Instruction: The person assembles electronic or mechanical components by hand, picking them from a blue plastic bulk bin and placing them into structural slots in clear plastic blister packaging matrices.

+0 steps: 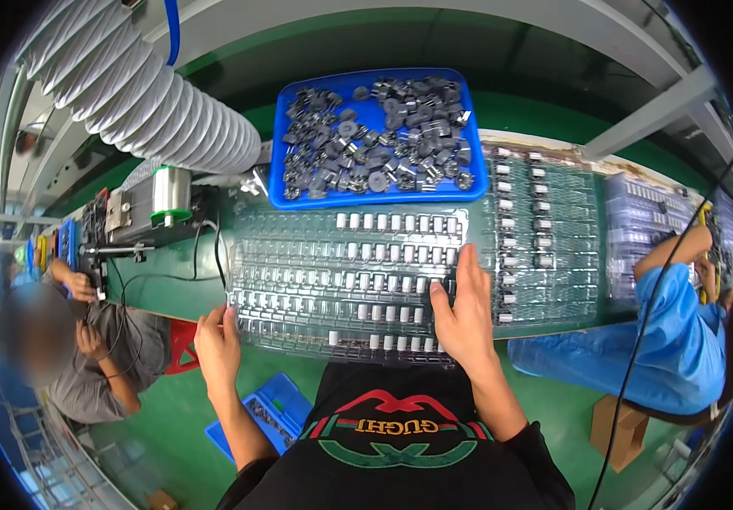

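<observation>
— Green bench top (171, 293) runs across the middle of the frame. What sits on it?

— One clear plastic tray (298, 280) at centre, five long rows of pockets. Small white cylindrical parts (381, 222) stand in many pockets, mostly toward the right half; they are too many and too small for me to count surely.

— And your hands?

— My left hand (216, 344) rests at the tray's lower left corner, fingers loosely curled on its edge, pinching nothing that I can see. My right hand (463, 310) lies flat and open on the tray's right end, fingers spread over the rows, palm down, holding nothing.

— Other containers?

— One blue bin (286, 127) at top centre, touching the tray's far edge, heaped with dark grey plastic parts (375, 136). A second clear tray (554, 246) lies just beside mine on the right, with columns of small parts. A small blue box (277, 395) sits low, beside my left forearm.

— Anything else?

— One ribbed white duct (145, 102) in the upper left, one spool of wire (169, 191) under it. Two other people: one in grey (99, 365) at far left, one in blue (673, 331) at far right.
</observation>
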### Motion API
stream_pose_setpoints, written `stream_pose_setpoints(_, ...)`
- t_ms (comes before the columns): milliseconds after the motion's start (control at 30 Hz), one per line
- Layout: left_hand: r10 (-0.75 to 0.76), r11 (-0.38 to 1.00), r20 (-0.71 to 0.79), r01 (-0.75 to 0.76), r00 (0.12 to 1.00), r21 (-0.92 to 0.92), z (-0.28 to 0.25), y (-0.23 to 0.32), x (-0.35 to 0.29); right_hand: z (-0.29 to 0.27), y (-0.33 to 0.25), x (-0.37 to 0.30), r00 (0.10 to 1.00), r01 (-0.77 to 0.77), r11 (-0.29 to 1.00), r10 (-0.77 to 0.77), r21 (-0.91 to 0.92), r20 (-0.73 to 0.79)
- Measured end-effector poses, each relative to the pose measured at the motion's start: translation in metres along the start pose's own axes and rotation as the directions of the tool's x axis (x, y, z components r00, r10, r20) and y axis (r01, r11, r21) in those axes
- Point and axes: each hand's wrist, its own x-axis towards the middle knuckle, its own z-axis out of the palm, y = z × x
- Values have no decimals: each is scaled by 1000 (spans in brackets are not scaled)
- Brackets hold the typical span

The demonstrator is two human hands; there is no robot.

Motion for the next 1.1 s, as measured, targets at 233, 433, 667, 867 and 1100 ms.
stream_pose_setpoints(233, -13, 992, -11, 15, 1000, 123, -2, -6, -6, 13, -4, 2, 987, 141, 966, -154, -215, -43)
stream_pose_setpoints(433, 14, 989, 65, -24, 998, 145, 4, 5, -9, 6, -3, 11, 984, 116, 893, -162, -435, -71)
stream_pose_setpoints(667, 28, 981, 134, -52, 991, 185, -15, 55, 10, 4, -4, 19, 987, 50, 879, -116, -473, -111)
stream_pose_setpoints(867, 704, 707, 6, -700, 710, -99, 19, 131, 55, 5, -3, 19, 981, 85, 898, -151, -431, -122)
stream_pose_setpoints(1100, 851, 525, 64, -841, 522, -131, 72, 181, 89, -8, 3, 10, 949, 177, 899, -264, -401, -171)
